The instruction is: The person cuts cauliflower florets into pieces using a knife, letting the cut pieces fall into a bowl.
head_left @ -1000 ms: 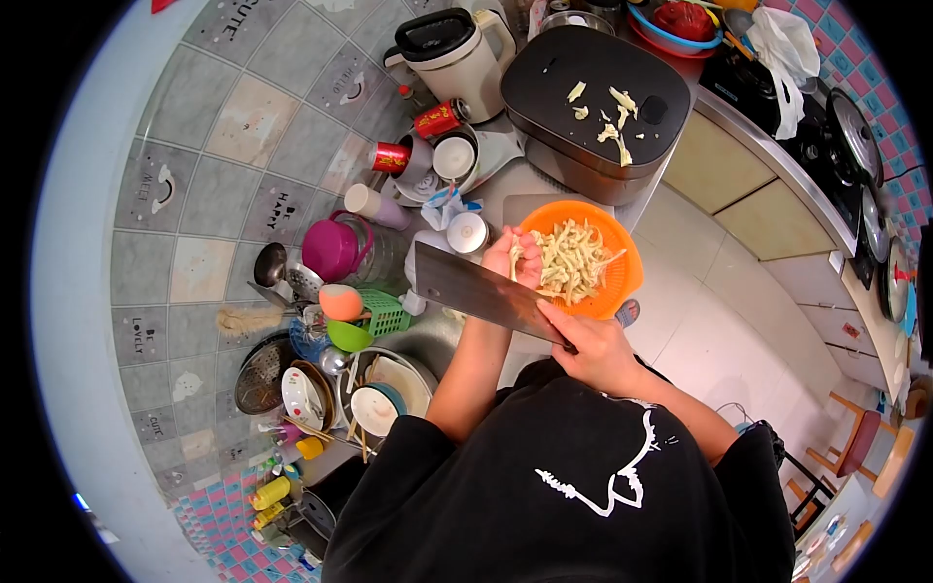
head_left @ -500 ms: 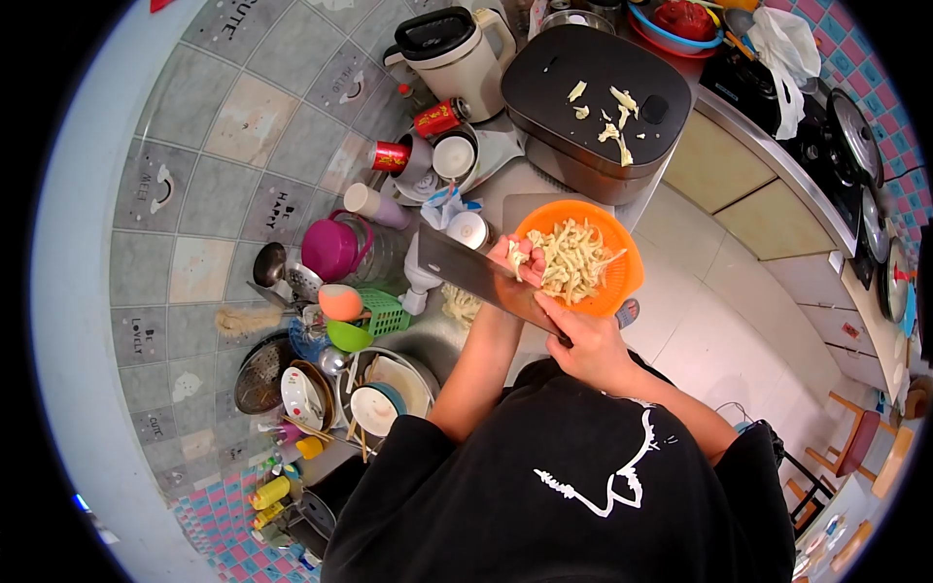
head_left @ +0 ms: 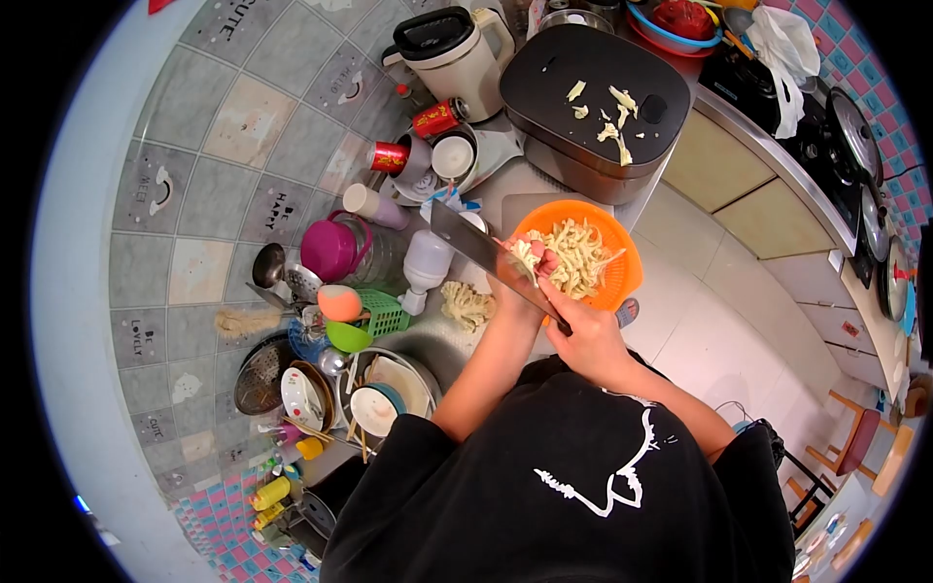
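Observation:
My right hand (head_left: pixel 588 335) is closed round the handle of a cleaver (head_left: pixel 476 243), whose wide blade points up and left. My left hand (head_left: pixel 546 262) is closed on a pale piece of cauliflower (head_left: pixel 525 255) right beside the blade, its palm partly hidden by the steel. Both hands are over the near-left side of an orange colander (head_left: pixel 627 277). Cut cauliflower pieces (head_left: pixel 583 255) fill the colander. To the left, a larger chunk of cauliflower (head_left: pixel 466 306) lies on the counter.
Cauliflower scraps (head_left: pixel 622 117) lie on the dark lid of an appliance (head_left: pixel 554 73). A white pump bottle (head_left: pixel 426 262), a pink-lidded jug (head_left: pixel 335 248) and a green basket (head_left: pixel 387 313) stand left. Stacked bowls (head_left: pixel 377 408) are nearer me. The stove (head_left: pixel 812 146) is at far right.
The cleaver has shifted and tilted more steeply, its blade drawn closer to the cauliflower in my left hand. More of the chunk on the counter and the pump bottle now shows.

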Demonstrator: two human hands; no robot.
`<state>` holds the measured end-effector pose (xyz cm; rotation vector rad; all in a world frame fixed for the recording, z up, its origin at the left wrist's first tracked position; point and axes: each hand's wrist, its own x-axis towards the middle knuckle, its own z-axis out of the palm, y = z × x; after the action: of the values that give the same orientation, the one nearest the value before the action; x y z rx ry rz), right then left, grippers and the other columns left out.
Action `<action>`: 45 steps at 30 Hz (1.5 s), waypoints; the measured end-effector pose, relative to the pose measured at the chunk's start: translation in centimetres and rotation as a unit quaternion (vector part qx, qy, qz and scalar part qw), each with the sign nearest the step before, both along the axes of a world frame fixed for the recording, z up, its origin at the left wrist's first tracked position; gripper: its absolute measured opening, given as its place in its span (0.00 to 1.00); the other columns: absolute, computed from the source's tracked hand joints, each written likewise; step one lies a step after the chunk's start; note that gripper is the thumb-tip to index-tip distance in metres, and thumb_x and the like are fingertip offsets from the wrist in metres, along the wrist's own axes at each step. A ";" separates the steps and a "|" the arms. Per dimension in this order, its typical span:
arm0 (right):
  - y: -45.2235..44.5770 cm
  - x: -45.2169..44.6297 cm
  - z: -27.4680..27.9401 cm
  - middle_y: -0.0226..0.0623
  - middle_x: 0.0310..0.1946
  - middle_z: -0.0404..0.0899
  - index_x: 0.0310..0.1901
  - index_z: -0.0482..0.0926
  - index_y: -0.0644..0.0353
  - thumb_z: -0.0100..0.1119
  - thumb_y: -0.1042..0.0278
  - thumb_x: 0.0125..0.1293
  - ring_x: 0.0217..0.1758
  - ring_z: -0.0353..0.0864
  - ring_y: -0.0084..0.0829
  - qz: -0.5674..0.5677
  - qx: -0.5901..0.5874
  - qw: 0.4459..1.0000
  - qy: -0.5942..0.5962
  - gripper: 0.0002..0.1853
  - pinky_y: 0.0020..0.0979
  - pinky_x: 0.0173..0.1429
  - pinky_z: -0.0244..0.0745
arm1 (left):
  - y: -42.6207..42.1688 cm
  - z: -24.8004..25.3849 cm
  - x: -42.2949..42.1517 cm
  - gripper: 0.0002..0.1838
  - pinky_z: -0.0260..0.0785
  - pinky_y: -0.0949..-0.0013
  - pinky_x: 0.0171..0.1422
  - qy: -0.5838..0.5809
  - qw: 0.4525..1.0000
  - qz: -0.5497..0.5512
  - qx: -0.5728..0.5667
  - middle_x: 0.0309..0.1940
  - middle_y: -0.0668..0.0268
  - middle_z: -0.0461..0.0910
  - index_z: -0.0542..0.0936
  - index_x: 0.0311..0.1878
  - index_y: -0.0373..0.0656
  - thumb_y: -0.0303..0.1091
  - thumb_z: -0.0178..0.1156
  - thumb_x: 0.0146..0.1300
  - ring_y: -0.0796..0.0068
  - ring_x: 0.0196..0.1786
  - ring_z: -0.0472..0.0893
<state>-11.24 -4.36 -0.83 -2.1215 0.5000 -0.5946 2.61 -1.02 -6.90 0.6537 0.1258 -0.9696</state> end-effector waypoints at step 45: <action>-5.3 -1.4 -4.1 0.49 0.20 0.73 0.52 0.74 0.61 0.54 0.73 0.54 0.22 0.75 0.39 -0.069 0.168 0.981 0.063 0.20 0.32 0.32 0.71 | 0.4 0.4 -0.8 0.21 0.70 0.61 0.56 -0.030 0.981 -0.073 0.178 0.52 0.46 0.71 0.66 0.54 0.31 0.41 0.36 0.71 0.56 0.50 0.76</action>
<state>-12.68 -9.70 -4.90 -1.8196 0.7684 -0.4193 1.79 -0.60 -6.53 1.0315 0.2030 -1.0779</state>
